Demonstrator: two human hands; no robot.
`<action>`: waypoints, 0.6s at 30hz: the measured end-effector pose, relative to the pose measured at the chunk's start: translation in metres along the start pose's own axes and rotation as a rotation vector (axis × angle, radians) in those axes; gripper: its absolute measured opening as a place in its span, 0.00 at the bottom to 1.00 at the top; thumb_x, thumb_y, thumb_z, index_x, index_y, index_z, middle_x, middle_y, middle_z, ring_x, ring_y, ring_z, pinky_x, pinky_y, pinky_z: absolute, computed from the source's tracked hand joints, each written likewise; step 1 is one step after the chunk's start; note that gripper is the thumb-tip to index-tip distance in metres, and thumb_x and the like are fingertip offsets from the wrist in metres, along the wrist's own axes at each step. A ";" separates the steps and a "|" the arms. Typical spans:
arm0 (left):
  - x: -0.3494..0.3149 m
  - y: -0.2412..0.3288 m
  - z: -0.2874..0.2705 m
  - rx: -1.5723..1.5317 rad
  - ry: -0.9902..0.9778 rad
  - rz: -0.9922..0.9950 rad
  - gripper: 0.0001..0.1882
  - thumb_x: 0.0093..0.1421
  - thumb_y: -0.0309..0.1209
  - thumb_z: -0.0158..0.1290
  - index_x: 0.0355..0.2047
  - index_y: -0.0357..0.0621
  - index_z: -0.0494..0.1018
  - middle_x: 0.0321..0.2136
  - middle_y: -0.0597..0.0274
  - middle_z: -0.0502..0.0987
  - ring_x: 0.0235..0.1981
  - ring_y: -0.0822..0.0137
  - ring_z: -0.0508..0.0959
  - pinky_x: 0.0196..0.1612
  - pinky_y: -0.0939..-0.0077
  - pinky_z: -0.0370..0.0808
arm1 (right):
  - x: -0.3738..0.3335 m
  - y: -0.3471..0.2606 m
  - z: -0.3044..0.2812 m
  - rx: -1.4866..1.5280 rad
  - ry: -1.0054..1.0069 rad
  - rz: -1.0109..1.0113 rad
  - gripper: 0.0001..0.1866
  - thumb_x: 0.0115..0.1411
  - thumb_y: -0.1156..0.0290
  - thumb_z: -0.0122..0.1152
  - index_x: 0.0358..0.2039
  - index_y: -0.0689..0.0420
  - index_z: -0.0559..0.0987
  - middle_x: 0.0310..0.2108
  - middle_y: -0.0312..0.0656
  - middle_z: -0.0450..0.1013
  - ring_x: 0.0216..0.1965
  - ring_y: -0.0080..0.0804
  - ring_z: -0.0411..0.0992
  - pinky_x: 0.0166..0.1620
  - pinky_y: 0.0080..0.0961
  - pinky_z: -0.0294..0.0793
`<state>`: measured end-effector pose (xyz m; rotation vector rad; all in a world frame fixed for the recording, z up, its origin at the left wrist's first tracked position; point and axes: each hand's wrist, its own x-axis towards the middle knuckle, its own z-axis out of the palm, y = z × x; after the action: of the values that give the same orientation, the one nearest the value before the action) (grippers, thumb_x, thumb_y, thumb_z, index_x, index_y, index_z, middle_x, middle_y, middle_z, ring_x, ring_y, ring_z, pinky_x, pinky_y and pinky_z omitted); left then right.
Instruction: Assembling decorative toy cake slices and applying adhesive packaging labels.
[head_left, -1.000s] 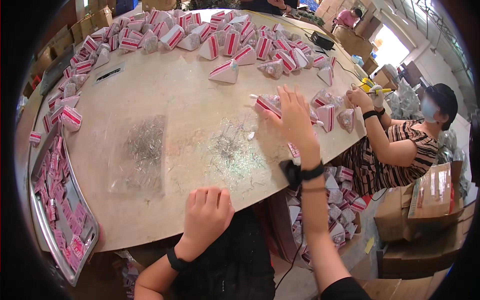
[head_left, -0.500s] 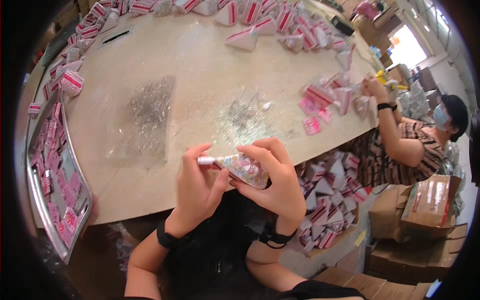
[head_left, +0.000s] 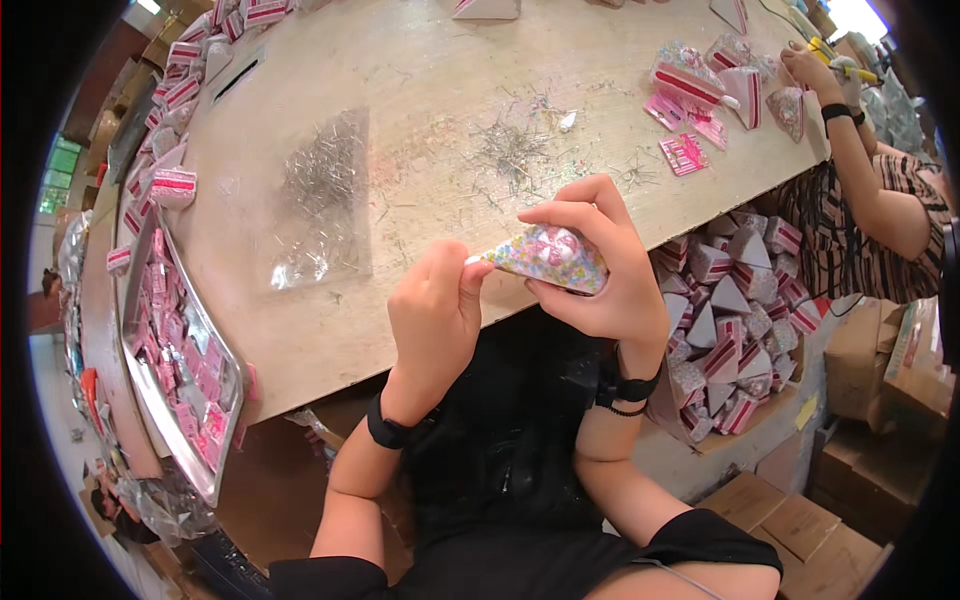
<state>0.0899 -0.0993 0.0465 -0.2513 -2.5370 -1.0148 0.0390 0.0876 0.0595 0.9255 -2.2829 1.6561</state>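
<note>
A wedge-shaped toy cake slice (head_left: pixel 550 258) with a sprinkle-speckled top and a pink-and-white swirl is held above the table's near edge. My right hand (head_left: pixel 622 285) wraps its wide end, fingers along the far side and thumb below. At the slice's pointed tip, my left hand (head_left: pixel 432 310) is closed in a pinch on a small white piece (head_left: pixel 473 261), mostly covered by thumb and fingers. Beyond my hands lies a loose heap of thin metal pins (head_left: pixel 512 150), with a small white bit (head_left: pixel 568 121) beside it. A clear bag (head_left: pixel 345 245) of similar pins lies farther left.
On the left stands a metal tray (head_left: pixel 228 425) of pink tags. Cake slices (head_left: pixel 175 188) line the table's left edge. More slices (head_left: pixel 690 80) and pink tags (head_left: pixel 683 153) lie at right, near a co-worker's hands (head_left: pixel 812 75). A box of slices (head_left: pixel 735 335) stands below the table's right edge.
The view has shifted. My left fingers, earlier spread around the slice's tip with the white piece sticking out, have closed on that piece. The slice's top now shows more fully.
</note>
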 end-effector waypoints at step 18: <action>0.010 -0.023 -0.002 -0.050 0.241 -0.172 0.14 0.72 0.36 0.43 0.32 0.39 0.67 0.18 0.51 0.64 0.19 0.56 0.67 0.24 0.64 0.64 | 0.011 -0.019 0.095 -0.389 0.486 -0.067 0.30 0.40 0.83 0.69 0.47 0.58 0.74 0.44 0.49 0.62 0.46 0.46 0.61 0.49 0.36 0.65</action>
<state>0.0744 -0.1167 0.0379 0.0744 -2.3466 -1.1014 0.0612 -0.0065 0.0446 0.4459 -2.0905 1.1784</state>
